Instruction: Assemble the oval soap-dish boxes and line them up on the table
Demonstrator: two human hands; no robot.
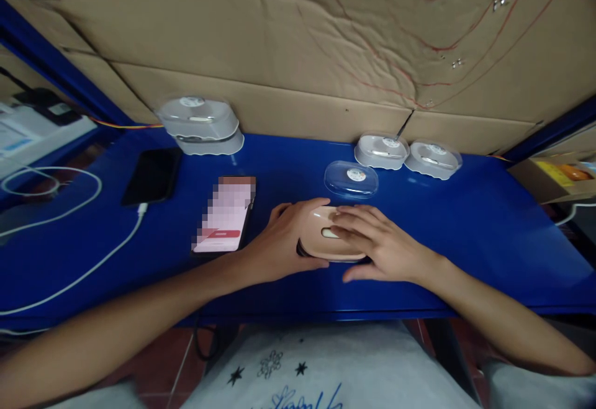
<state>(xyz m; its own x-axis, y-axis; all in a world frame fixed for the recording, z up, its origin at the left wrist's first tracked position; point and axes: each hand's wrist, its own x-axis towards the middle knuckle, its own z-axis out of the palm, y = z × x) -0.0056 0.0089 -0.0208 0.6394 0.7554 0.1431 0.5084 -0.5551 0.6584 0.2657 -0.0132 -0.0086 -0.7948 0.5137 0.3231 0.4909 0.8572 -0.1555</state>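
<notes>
A beige oval box [316, 238] with a slot in its top rests on the blue table [447, 229]. My left hand [286, 241] is wrapped round the box's left side, thumb at the near edge and fingers at the far edge. Over the right part of the box lies my right hand [379, 241], its fingers spread on the top and its thumb apart, near the front edge. Something pale shows in the slot. Just beyond the box is a clear plastic lid [344, 179] with a round white sticker.
Stacked grey containers with clear lids [202, 126] stand at the back left, two more [382, 150] [433, 159] at the back right. A lit phone [223, 216], a dark phone [153, 176] and a white cable [100, 263] lie left. Cardboard [279, 36] lines the back.
</notes>
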